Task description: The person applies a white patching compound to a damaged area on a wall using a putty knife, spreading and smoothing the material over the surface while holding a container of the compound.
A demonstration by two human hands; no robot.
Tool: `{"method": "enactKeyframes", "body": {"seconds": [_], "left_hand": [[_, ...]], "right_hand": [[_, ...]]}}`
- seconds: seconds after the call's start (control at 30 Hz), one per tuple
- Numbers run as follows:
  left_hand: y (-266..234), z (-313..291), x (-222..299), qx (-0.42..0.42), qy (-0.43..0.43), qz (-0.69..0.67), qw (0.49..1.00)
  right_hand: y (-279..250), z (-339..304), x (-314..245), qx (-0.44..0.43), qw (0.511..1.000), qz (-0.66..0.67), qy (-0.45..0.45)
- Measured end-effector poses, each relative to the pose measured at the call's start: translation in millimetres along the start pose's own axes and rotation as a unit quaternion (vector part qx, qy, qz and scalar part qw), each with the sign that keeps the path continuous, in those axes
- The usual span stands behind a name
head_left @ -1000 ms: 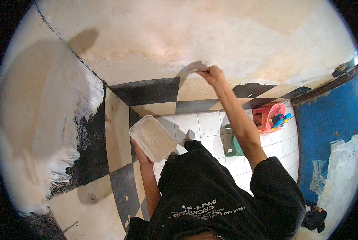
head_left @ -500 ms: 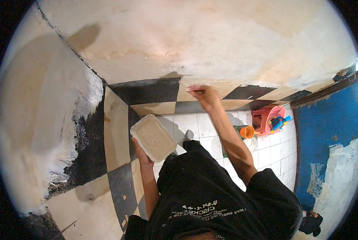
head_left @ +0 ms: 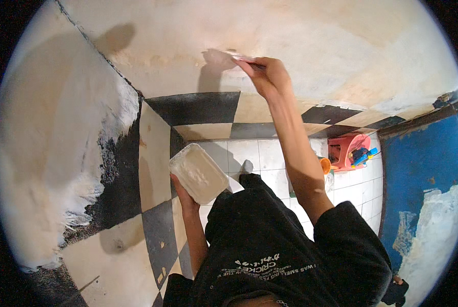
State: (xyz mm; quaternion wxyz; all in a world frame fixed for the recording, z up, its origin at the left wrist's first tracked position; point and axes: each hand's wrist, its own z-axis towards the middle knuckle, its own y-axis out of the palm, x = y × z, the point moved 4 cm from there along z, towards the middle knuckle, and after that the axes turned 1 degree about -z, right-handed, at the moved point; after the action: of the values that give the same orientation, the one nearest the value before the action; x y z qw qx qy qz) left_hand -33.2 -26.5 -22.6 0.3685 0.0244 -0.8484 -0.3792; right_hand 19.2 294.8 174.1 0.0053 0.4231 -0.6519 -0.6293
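Observation:
My left hand point(head_left: 187, 198) grips a white rectangular tub point(head_left: 220, 195) from its left side and underneath, tilted so that the creamy white paint point(head_left: 198, 171) in it shows. Raised against the pale upper wall, my right hand point(head_left: 265, 74) is closed on a small flat tool point(head_left: 245, 58), reddish with a whitish end. Its exact kind is hard to make out, since the fingers cover much of it. The tool's end meets or nearly touches the wall point(head_left: 300, 41), above the band of black and cream squares point(head_left: 193, 107).
White floor tiles point(head_left: 272, 156) lie below. At the right stand a pink plastic stool point(head_left: 336, 153) with a blue-and-yellow object point(head_left: 364, 157), and an orange cup point(head_left: 324, 165) partly behind my forearm. A blue panel point(head_left: 418, 169) rises farther right. The left wall point(head_left: 45, 153) is patchily painted white.
My right hand has moved up with the tool, from the checkered band to the pale wall above. The tub stays in my left hand, and the view has shifted slightly.

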Motion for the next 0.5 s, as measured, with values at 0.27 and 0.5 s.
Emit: {"method": "enactKeyframes", "body": {"seconds": [0.27, 0.5], "left_hand": [[7, 4, 5, 0.002, -0.001, -0.014, 1.0], [-6, 10, 9, 0.002, 0.014, 0.005, 1.0]], "right_hand": [[-121, 19, 65, 0.162, 0.98, -0.098, 0.056], [-95, 90, 27, 0.12, 0.991, 0.004, 0.058]]}}
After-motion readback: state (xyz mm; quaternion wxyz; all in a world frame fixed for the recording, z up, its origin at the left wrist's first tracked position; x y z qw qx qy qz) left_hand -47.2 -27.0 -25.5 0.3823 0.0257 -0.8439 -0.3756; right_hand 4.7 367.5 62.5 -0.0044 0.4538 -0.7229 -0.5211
